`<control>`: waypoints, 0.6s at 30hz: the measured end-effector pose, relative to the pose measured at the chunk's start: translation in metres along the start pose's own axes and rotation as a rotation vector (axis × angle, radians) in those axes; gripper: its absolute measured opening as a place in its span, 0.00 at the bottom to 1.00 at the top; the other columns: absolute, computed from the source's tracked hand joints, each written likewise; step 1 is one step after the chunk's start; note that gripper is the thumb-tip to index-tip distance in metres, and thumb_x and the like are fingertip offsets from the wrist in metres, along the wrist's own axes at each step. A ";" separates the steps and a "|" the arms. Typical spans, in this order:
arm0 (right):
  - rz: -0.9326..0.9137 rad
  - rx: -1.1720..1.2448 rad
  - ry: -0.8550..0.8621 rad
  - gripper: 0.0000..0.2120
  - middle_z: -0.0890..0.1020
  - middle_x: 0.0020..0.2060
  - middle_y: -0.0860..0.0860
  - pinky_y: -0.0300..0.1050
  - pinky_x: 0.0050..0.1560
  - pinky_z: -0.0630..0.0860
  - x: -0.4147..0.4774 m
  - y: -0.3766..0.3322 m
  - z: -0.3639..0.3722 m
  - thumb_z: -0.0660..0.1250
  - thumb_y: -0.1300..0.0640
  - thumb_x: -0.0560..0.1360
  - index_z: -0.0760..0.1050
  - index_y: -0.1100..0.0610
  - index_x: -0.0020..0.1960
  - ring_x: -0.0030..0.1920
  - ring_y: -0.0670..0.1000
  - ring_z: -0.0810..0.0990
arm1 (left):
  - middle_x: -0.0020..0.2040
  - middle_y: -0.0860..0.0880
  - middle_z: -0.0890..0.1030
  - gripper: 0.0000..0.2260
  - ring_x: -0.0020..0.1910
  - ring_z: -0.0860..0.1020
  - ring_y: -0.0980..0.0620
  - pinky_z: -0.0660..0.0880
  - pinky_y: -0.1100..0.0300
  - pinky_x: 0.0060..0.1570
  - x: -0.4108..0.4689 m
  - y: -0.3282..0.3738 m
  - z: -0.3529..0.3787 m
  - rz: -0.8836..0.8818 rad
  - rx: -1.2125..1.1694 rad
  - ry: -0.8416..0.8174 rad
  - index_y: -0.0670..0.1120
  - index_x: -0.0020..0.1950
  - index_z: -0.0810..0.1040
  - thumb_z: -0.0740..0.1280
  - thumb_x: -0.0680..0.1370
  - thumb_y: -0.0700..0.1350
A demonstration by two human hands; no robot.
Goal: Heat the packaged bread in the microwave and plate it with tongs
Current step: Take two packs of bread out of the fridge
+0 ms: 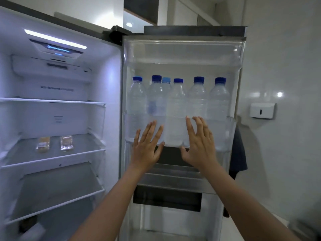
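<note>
An open refrigerator [111, 94] glows under its interior light strip [55, 39] — blue-capped water bottles [175, 110] line the door [182, 53]. On the pale wall [286, 58], a white box [262, 110] — below it, a dark cloth [239, 153].

Two clear-wrapped bread packs lie flat side by side, slightly apart, at middle left: left pack [43, 144], right pack [66, 142].

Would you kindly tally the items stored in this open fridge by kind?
Bottles: 6
Bread packs: 2
Total: 8
</note>
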State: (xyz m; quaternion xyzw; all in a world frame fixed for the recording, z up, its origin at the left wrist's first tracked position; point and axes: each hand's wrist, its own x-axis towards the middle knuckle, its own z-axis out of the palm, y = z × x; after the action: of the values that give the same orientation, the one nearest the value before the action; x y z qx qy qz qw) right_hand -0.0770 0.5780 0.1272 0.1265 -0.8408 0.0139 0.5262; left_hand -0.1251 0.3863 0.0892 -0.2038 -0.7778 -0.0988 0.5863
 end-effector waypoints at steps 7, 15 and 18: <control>0.039 0.063 -0.057 0.46 0.65 0.68 0.61 0.54 0.67 0.65 0.013 0.038 0.028 0.75 0.52 0.61 0.58 0.60 0.73 0.70 0.62 0.62 | 0.76 0.48 0.57 0.25 0.77 0.41 0.56 0.44 0.51 0.74 0.012 0.000 0.027 0.154 0.148 -0.030 0.49 0.75 0.57 0.56 0.79 0.52; 0.098 0.117 -0.088 0.45 0.64 0.69 0.62 0.56 0.69 0.64 0.022 0.056 0.042 0.78 0.54 0.61 0.60 0.61 0.72 0.70 0.64 0.63 | 0.76 0.46 0.60 0.26 0.77 0.39 0.52 0.44 0.50 0.74 0.019 -0.002 0.038 0.218 0.252 -0.088 0.49 0.76 0.57 0.58 0.78 0.49; 0.131 0.132 -0.112 0.45 0.62 0.70 0.61 0.56 0.69 0.64 0.025 0.057 0.042 0.78 0.54 0.62 0.59 0.61 0.72 0.70 0.63 0.61 | 0.77 0.46 0.59 0.26 0.77 0.40 0.51 0.44 0.51 0.74 0.018 -0.005 0.038 0.216 0.233 -0.124 0.49 0.75 0.58 0.58 0.78 0.47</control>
State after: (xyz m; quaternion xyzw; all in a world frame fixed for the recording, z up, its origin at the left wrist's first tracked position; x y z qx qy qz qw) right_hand -0.1373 0.6215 0.1367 0.1062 -0.8727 0.0963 0.4667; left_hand -0.1645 0.4007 0.0952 -0.2227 -0.7923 0.0685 0.5639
